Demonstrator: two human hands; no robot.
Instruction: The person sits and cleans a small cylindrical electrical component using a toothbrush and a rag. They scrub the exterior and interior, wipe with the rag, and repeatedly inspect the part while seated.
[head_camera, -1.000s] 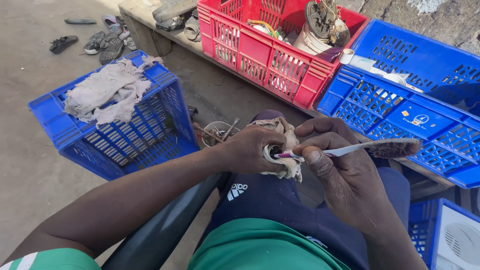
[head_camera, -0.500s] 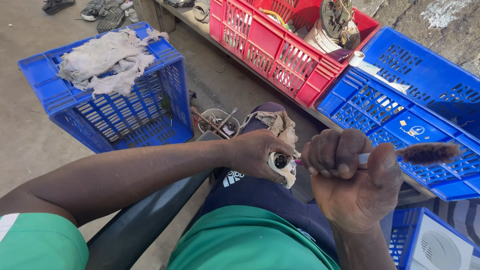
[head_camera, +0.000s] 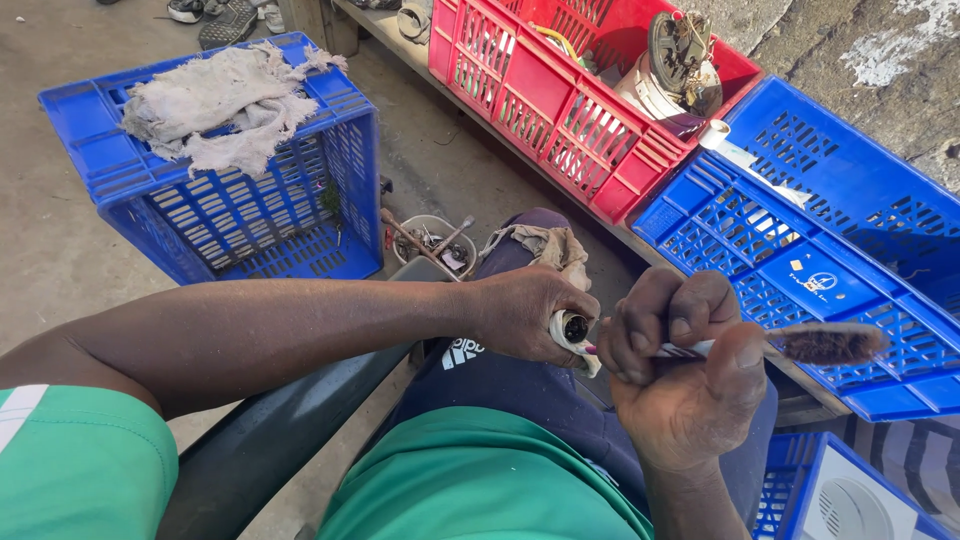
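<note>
Small cylindrical part (head_camera: 573, 327) is clasped in the closed left hand (head_camera: 525, 312) over the lap; toothbrush (head_camera: 800, 345) is gripped in the fisted right hand (head_camera: 685, 385).

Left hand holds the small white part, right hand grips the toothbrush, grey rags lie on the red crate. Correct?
Not quite. In the head view the grey rags lie on the blue crate, not the red one. The left hand does hold the small white part, and the right hand grips the toothbrush.
</note>
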